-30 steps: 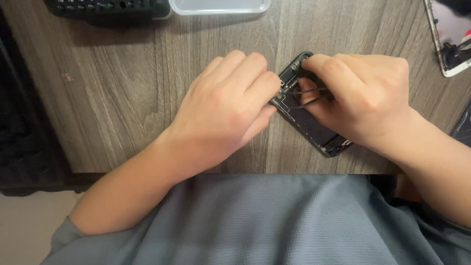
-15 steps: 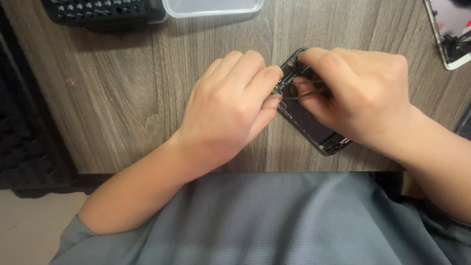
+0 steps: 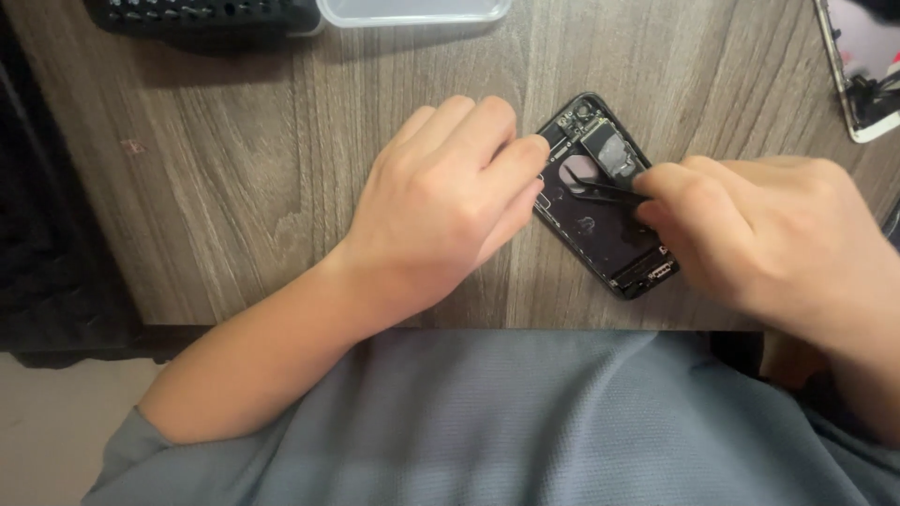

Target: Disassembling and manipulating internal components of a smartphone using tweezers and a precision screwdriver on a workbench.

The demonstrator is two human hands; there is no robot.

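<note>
An opened black phone body (image 3: 600, 220) lies tilted on the wooden table (image 3: 234, 169), its inner parts showing. My left hand (image 3: 441, 197) rests on the table at the phone's left edge, with its fingertips pressed on the upper left side of the phone. My right hand (image 3: 759, 234) sits at the phone's right and pinches black tweezers (image 3: 605, 190). The tweezer tips point left into the middle of the phone's interior.
A black tray of small bits (image 3: 197, 14) and a clear plastic box (image 3: 412, 9) sit at the table's far edge. A detached phone screen (image 3: 862, 75) lies at the top right. The table's near edge runs just above my grey shirt (image 3: 487, 422).
My right hand has pulled back to the right, uncovering most of the phone. The tweezers now reach in from the right. My left hand has stayed at the phone's left edge.
</note>
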